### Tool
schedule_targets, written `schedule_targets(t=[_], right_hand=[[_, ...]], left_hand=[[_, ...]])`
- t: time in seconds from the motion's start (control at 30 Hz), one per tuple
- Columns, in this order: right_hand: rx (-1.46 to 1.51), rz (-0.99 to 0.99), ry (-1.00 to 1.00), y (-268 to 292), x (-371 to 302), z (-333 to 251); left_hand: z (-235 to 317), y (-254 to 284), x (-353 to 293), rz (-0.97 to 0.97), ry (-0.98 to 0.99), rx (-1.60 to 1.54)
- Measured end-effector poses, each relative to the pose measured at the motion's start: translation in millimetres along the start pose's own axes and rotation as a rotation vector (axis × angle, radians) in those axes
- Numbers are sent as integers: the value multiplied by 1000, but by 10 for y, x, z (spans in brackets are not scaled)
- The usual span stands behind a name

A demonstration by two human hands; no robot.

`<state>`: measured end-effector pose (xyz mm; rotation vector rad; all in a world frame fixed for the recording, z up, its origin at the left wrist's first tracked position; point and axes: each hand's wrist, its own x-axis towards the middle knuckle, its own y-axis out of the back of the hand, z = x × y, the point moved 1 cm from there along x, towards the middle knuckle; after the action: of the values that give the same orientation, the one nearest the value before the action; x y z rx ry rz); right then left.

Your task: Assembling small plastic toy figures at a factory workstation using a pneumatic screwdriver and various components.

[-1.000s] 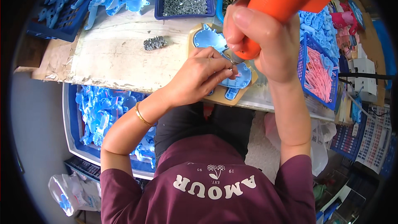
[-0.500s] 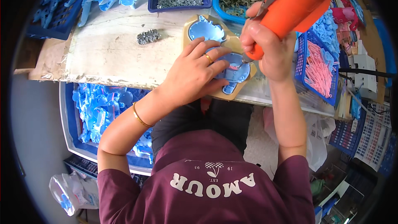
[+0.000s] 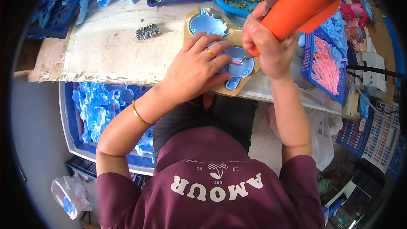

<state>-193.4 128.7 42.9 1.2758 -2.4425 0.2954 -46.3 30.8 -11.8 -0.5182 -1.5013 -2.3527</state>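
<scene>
Head view: right hand (image 3: 273,51) grasps an orange power tool (image 3: 299,6), left hand (image 3: 193,70) spread over a blue shell (image 3: 242,68)

Left hand (image 3: 197,65) partly covers blue shell (image 3: 241,71) on tan board (image 3: 235,34); right hand (image 3: 273,51) grips orange driver (image 3: 296,6) at board's right side.

Left fingers (image 3: 221,47) spread, right fingers (image 3: 257,32) curled

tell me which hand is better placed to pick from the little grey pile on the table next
Probably the left hand: it lies nearer the little grey pile and holds no tool, while the right hand grips the orange power tool.
</scene>
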Motion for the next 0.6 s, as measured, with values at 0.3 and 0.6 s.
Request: schedule_targets(t=[0.3,0.6], right_hand=[[-40,-100,14,-21,175,-235],[-848,628,374,-127,762,-1460]], left_hand=[[27,1,-22,8,-30,37],[107,67,-206,16,73,61]])
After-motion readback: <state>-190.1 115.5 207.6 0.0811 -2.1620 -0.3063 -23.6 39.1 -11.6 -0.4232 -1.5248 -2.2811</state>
